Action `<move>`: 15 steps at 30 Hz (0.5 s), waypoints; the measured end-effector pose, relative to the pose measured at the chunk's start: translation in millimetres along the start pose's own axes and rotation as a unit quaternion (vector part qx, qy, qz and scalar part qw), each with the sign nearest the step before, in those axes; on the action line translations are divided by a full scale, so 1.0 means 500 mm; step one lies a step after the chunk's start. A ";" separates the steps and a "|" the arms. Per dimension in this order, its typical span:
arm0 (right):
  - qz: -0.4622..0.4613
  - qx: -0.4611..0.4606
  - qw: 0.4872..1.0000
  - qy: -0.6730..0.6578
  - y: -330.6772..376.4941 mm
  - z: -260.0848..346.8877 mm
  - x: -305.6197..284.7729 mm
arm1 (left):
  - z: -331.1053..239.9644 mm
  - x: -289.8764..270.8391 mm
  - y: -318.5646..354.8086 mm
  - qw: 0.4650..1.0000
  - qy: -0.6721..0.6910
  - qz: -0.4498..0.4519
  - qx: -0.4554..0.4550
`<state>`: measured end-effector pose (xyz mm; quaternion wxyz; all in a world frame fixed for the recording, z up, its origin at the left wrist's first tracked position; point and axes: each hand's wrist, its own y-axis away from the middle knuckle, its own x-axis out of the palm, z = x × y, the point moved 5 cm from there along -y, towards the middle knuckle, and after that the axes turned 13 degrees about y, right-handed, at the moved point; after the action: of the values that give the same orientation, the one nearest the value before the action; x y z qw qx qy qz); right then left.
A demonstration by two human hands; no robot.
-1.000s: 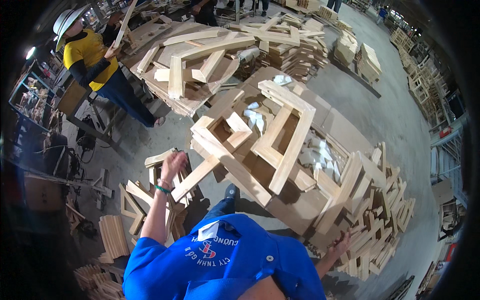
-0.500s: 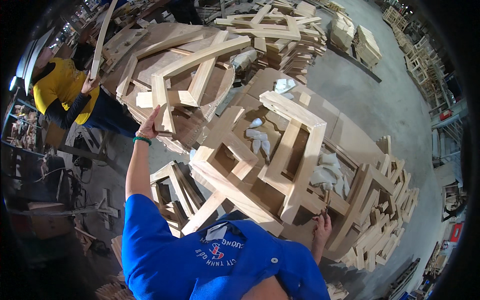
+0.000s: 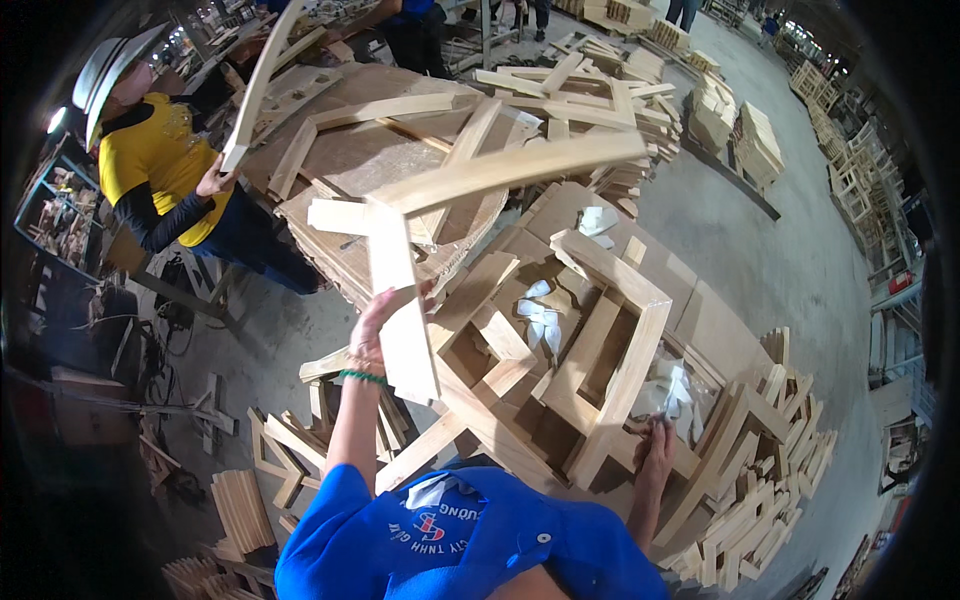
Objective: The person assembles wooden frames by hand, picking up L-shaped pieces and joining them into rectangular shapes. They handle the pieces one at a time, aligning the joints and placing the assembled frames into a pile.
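My left hand (image 3: 374, 325) is wrapped round one leg of an angled wooden frame piece (image 3: 400, 285). The piece is raised over the near left of the work surface, its long arm reaching to the far right and blurred. Low on the right, my right hand (image 3: 655, 448) has its fingers drawn together beside some crumpled white pieces (image 3: 676, 395); what they hold, if anything, is too small to make out. Between my hands, an angled wooden frame (image 3: 625, 365) rests on the cardboard-covered work surface (image 3: 700, 325), with other joined wooden parts (image 3: 505, 360) to its left.
A person in a yellow shirt (image 3: 165, 170) at the far left holds a long curved wooden piece (image 3: 258, 85). Behind is a second board-topped surface (image 3: 350, 85) with frame parts. Stacked frames (image 3: 755, 480) stand at the right, with more wooden parts (image 3: 285, 455) low on the left.
My left hand has brought the angled frame piece nearer and to the right, lifting it off the far surface. My right hand has shifted slightly beside the white pieces. The view has turned somewhat.
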<state>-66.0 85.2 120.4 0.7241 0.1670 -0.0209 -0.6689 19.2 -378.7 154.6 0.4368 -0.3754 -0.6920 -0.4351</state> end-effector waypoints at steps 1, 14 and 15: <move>0.025 -0.050 0.998 0.018 -0.021 0.022 0.006 | 0.014 0.007 -0.005 0.999 -0.022 0.026 -0.023; -0.075 -0.601 0.743 0.286 0.078 0.475 0.049 | 0.305 0.196 0.177 0.944 -0.265 0.166 -0.106; -0.074 -0.609 0.734 0.292 0.079 0.486 0.056 | 0.317 0.205 0.188 0.943 -0.267 0.165 -0.112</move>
<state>-86.7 8.0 354.8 0.5892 -0.1214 0.6161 -0.5085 25.2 -185.2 237.7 0.2563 -0.6332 -0.6586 -0.3156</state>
